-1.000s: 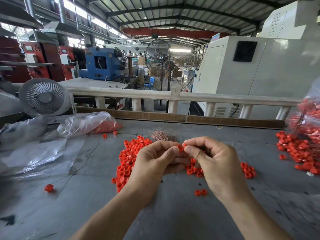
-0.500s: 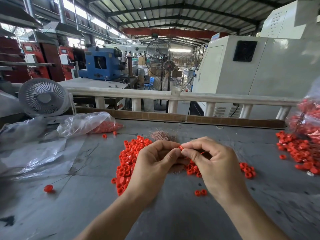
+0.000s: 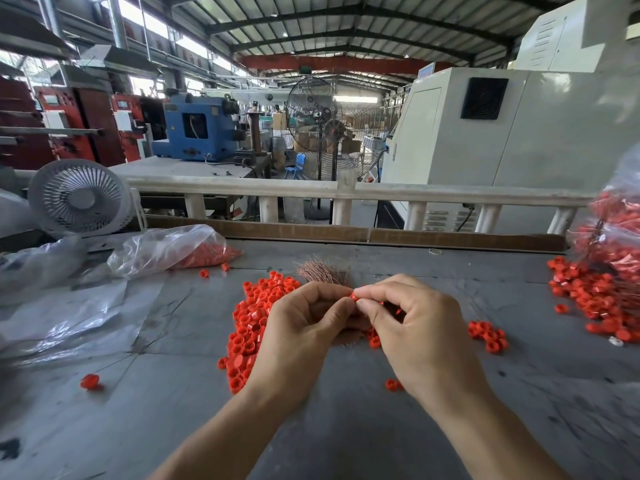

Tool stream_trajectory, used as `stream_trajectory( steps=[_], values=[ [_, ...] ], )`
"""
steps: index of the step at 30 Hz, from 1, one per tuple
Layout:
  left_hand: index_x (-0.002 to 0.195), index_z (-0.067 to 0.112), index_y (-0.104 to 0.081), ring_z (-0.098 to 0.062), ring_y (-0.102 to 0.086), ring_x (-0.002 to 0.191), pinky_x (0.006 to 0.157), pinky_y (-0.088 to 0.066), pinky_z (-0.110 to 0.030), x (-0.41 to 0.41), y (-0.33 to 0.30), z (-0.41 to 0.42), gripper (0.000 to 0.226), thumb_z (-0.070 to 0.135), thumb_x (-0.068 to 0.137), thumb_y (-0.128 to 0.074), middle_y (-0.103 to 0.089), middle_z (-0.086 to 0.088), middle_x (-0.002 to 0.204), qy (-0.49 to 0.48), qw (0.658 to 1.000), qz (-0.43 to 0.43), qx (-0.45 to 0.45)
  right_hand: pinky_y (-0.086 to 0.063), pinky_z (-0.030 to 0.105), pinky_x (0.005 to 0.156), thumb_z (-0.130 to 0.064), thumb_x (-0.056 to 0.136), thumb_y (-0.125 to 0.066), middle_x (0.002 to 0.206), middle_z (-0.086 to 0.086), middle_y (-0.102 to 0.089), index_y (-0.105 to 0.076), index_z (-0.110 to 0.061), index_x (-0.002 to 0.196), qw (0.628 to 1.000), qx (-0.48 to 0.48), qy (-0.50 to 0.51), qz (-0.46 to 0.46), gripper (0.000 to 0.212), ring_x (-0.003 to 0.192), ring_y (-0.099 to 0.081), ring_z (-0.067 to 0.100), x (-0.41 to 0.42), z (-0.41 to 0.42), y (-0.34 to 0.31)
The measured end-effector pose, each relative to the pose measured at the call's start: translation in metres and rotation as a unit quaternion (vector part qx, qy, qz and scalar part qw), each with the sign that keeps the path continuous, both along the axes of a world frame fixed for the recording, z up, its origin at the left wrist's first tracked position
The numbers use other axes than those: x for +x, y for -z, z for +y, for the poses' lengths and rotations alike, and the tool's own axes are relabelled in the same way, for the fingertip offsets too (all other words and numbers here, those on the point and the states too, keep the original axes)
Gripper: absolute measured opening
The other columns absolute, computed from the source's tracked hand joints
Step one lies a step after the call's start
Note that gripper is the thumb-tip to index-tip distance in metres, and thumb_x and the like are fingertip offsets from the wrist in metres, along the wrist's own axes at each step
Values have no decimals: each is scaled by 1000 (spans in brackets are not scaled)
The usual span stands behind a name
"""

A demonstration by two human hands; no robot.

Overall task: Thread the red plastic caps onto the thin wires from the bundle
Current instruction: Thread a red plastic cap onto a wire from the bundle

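**Small cap, fine wire, and a join the fingers cover**

The grey worktable (image 3: 173, 427) carries everything. At its 3 o'clock edge a clear bag (image 3: 620, 237) of red parts spills onto a heap of caps that look already wired (image 3: 595, 299); thin dark lines run among them. At 10 o'clock a second clear bag (image 3: 166, 247) holds more red pieces. The main pile of loose red caps (image 3: 254, 317) lies at the table's centre, just at 9 o'clock of the hands, and the coppery wire bundle (image 3: 325, 271) fans out just at 12 o'clock of them.

The left hand (image 3: 304, 337) and right hand (image 3: 415, 330) meet fingertip to fingertip. Both are curled: the right pinches one red cap (image 3: 354, 296) between thumb and forefinger, while the left closes against it, presumably on a wire.

By the look of them, the caps are light, hard and smooth, likely to skid or pop out of a loose pinch, so the sides of the rim seem the place to hold, leaving the hole clear. The wires appear thin and easily bent; gripping close to the tip should keep one stiff enough to push through.

The wire in the left hand cannot be made out, nor the cap's hole, nor whether the wire has entered. More red shows under the right fingers, too covered to identify.
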State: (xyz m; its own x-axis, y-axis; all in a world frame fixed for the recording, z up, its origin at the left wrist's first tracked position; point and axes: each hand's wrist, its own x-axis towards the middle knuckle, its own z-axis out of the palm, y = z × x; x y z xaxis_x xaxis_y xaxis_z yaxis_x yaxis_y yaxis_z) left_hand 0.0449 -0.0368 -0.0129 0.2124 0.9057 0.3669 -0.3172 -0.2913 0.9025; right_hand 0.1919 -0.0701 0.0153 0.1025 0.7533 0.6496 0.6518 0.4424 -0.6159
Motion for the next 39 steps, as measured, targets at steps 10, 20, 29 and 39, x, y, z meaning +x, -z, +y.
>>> stream_trajectory(
  steps=[10,20,29,39],
  values=[
    [94,10,-77,-26,-76,82,73,-61,-32,-1,-3,1,15,21,86,-70,-76,-21,89,16,997,-47,-62,-43,6,74,-14,86,-81,96,-17,-63,-79,-27,101,997,20,-3,-70,21,86,-60,-2,-2,-3,2],
    [93,10,-75,-31,-63,87,68,-59,-31,1,-4,-1,16,22,84,-70,-66,-22,91,60,987,-67,-135,-43,24,75,-12,82,-79,93,-5,-65,-73,-18,92,977,85,92,-170,13,88,-65,20,-12,-3,6],
    [109,-1,-68,-21,-65,77,71,-57,-34,0,-7,0,26,18,92,-63,-69,-14,88,89,980,-59,-168,-48,28,67,-6,75,-81,89,-7,-65,-72,-19,88,965,99,109,-216,21,83,-64,20,-11,-6,3],
    [111,-7,-68,-21,-63,75,76,-50,-39,-1,-8,0,30,15,94,-60,-66,-17,88,87,980,-45,-172,-51,37,73,-7,81,-76,86,-6,-64,-70,-16,85,971,122,85,-189,12,83,-61,22,-7,-2,4]
  ],
)
